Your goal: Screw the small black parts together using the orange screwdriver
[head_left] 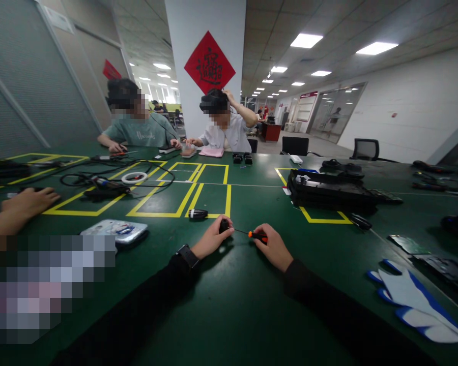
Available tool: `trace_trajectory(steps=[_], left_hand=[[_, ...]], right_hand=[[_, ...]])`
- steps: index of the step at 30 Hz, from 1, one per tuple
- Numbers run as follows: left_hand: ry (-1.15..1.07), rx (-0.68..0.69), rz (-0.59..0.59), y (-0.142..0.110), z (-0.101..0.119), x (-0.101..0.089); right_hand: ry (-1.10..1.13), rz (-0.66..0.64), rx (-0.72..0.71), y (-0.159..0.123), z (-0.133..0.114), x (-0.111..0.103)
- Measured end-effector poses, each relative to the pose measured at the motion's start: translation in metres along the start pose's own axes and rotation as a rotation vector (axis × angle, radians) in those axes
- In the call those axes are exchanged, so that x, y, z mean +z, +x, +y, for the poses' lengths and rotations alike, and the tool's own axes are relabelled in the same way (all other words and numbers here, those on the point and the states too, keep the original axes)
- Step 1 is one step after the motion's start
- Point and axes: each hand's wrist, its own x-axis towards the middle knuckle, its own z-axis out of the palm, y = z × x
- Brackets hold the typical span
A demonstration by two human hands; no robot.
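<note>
My left hand (210, 239), with a dark watch on its wrist, is closed on a small black rounded part (224, 225); the fingers hide much of it. In my right hand (275, 248) is a screwdriver (258, 237) with an orange and black handle. Its thin shaft points left at the black part, and whether the tip touches it I cannot tell. Both hands are just above the green table (229, 295). Just beyond my left hand lies a black cylinder with a white band (197, 214).
To the left are a silver tin case (116, 230), a white ring (134, 177) and tangled black cables. A black open housing (328, 190) lies at right, with white-and-blue gloves (416, 300) nearer. Two people sit across the table; another person's hand (30, 203) rests at far left.
</note>
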Motion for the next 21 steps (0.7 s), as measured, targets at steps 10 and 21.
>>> trace_trajectory(steps=[10,21], left_hand=[[-0.019,-0.03,0.006,-0.0015,0.0005,0.0017],[-0.01,-0.026,0.006,-0.0006,-0.0008,0.0011]], right_hand=[[-0.079,0.021,-0.009,0.0017,0.0056,0.0043],[-0.032,0.006,0.002,-0.0003,-0.0013,0.0022]])
